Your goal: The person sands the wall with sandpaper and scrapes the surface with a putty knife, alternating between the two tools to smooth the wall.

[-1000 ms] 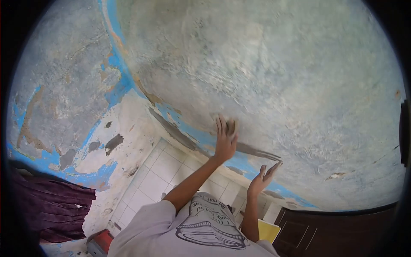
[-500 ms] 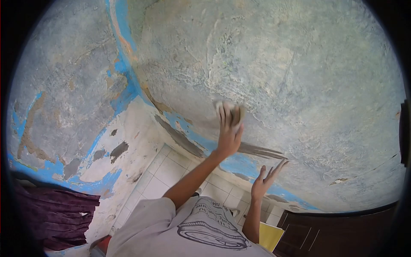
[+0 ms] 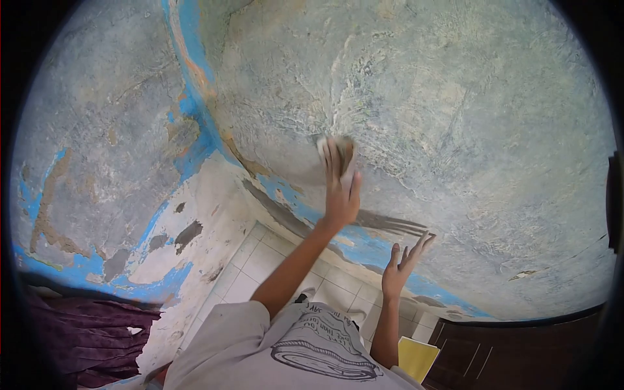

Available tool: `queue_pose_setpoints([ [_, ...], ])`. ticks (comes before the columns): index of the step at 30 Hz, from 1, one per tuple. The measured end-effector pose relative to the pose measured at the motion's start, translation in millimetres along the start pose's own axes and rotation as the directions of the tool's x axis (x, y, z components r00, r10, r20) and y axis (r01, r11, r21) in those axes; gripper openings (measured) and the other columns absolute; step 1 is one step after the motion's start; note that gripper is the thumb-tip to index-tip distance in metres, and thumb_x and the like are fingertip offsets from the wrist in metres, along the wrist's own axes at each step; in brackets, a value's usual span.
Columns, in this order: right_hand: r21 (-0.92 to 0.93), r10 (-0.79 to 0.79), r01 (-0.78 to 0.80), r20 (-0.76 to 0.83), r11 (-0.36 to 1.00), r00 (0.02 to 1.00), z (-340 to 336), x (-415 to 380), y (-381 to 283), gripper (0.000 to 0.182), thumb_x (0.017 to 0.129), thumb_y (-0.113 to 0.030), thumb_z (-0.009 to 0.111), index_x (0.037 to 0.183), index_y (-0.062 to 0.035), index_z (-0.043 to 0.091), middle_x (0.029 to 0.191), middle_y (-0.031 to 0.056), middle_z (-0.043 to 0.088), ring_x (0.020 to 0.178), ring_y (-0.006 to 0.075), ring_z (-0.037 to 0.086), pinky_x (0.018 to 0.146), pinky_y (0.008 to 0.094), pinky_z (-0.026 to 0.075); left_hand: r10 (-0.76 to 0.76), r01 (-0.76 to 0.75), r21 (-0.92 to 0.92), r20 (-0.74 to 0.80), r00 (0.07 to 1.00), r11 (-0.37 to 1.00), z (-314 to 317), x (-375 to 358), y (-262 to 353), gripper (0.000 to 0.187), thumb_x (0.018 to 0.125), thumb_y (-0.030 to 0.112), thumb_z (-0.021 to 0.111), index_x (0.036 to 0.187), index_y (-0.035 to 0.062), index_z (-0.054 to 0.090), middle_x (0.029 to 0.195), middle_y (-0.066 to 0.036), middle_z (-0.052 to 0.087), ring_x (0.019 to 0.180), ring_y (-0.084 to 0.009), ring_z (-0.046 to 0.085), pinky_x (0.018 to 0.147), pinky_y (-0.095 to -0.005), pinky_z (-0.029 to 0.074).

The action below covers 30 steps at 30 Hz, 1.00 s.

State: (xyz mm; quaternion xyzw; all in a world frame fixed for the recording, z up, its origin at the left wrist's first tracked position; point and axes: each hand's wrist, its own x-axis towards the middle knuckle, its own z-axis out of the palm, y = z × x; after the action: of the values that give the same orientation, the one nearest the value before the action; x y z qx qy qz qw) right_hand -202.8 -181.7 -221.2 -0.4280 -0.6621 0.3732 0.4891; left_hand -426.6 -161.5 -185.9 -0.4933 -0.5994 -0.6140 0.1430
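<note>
Above and to the right of the left hand (image 3: 340, 188), a wide stretch of rough, scraped wall (image 3: 468, 117) lies open, bounded to the hand's left by the blue corner edge (image 3: 188, 71) and below by a blue painted band (image 3: 364, 247) over white tiles (image 3: 260, 260). A small sanding pad (image 3: 333, 147) is pressed flat against the wall under the extended fingers of the left hand. The right hand (image 3: 403, 266) is held lower, fingers spread and empty, just beside the wall; contact cannot be told.

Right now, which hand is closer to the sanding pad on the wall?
Left. The left hand presses the sanding pad against the wall; the right hand is lower down, open, away from it.
</note>
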Motion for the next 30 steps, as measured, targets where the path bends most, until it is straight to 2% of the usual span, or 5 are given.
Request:
queue_pose_setpoints([
  [3, -0.004, 0.013, -0.013, -0.006, 1.0, 1.0, 2.4, 1.0, 3.2, 0.077, 0.104, -0.011, 0.056, 0.168, -0.0151, 0.013, 0.174, 0.0154, -0.01, 0.16, 0.0385, -0.002, 0.124, 0.0603, 0.021, -0.065, 0.066, -0.021, 0.043, 0.997, 0.998, 12.0, -36.1, -11.8, 0.055, 0.114, 0.032, 0.029, 0.161, 0.0035, 0.032, 0.168, -0.035, 0.005, 0.155, -0.0559, -0.004, 0.122, -0.0671, 0.003],
  [10, 0.031, 0.032, -0.03, -0.057, 0.999, 0.998, 15.8, 6.7, -8.3, 0.078, 0.104, -0.005, 0.055, 0.168, -0.0163, 0.012, 0.173, 0.0173, -0.011, 0.16, 0.0386, 0.0, 0.124, 0.0598, 0.023, 0.057, -0.063, -0.073, -0.086, 0.995, 0.995, -26.8, 80.4, 28.8, 0.056, 0.114, 0.032, 0.03, 0.162, 0.0047, 0.031, 0.168, -0.035, 0.005, 0.154, -0.0574, -0.003, 0.122, -0.0675, 0.006],
  [17, 0.023, 0.024, -0.023, -0.046, 0.999, 0.999, 15.2, 3.7, -1.6, 0.08, 0.103, -0.005, 0.056, 0.168, -0.0167, 0.01, 0.173, 0.0181, -0.013, 0.16, 0.0388, -0.001, 0.124, 0.0593, 0.023, -0.185, 0.193, -0.075, 0.098, 0.978, 0.978, 33.0, -83.4, -27.1, 0.058, 0.113, 0.034, 0.032, 0.163, 0.0042, 0.029, 0.168, -0.035, 0.002, 0.153, -0.0586, -0.004, 0.121, -0.0682, 0.008],
  [25, 0.055, 0.025, -0.022, -0.056, 0.998, 0.998, 19.9, 7.8, -2.2, 0.081, 0.105, -0.013, 0.057, 0.168, -0.0166, 0.007, 0.173, 0.0165, -0.012, 0.16, 0.037, -0.002, 0.124, 0.0578, 0.024, 0.011, -0.011, -0.014, 0.039, 0.999, 1.0, -3.1, 4.5, 0.3, 0.063, 0.111, 0.031, 0.043, 0.164, 0.002, 0.023, 0.169, -0.033, -0.002, 0.155, -0.0545, -0.008, 0.123, -0.0635, 0.005],
  [30, 0.035, 0.034, -0.033, -0.031, 0.999, 0.999, 14.3, 5.7, 0.0, 0.081, 0.105, -0.013, 0.057, 0.168, -0.0169, 0.007, 0.173, 0.0156, -0.012, 0.16, 0.037, -0.001, 0.124, 0.0578, 0.025, -0.23, 0.232, -0.047, 0.042, 0.972, 0.972, 8.3, -86.2, -26.3, 0.062, 0.113, 0.031, 0.036, 0.163, -0.0034, 0.02, 0.17, -0.029, 0.006, 0.158, -0.0463, -0.001, 0.125, -0.0553, 0.01],
])
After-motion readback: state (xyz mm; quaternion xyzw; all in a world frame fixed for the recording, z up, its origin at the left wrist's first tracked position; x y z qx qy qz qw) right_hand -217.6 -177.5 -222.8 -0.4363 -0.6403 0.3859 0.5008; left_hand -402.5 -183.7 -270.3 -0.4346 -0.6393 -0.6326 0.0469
